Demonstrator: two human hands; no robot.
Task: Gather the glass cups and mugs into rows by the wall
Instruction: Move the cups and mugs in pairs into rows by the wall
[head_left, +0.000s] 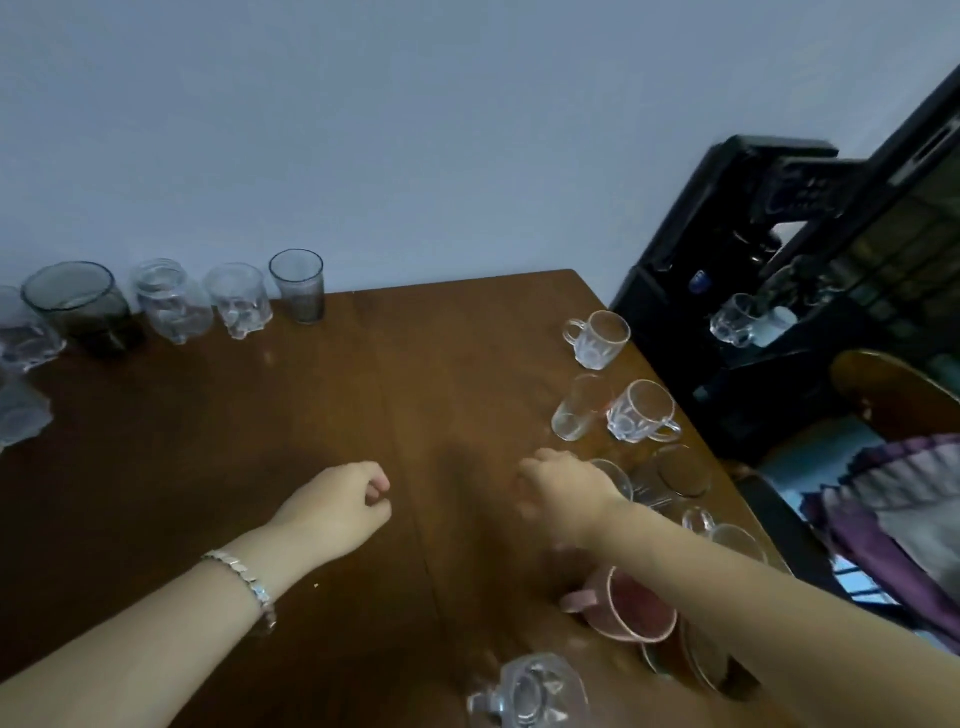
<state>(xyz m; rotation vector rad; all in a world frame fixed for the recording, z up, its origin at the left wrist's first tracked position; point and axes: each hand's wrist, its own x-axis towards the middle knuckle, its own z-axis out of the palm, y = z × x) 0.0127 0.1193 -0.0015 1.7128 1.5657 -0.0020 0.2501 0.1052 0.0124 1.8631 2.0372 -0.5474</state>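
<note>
Along the wall (415, 130) at the back of the wooden table (234, 441) stands a row of glasses (297, 285), while near the right edge scattered glass mugs (597, 339) wait, the empty left hand (337, 506) loosely curled and the blurred right hand (566, 486) reaching, its grip impossible to tell.

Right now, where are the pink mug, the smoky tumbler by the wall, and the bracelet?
pink mug (636, 605): head view, inner wall of the bowl.
smoky tumbler (300, 288): head view, side wall.
bracelet (244, 576): head view, links over the wrist.
</note>
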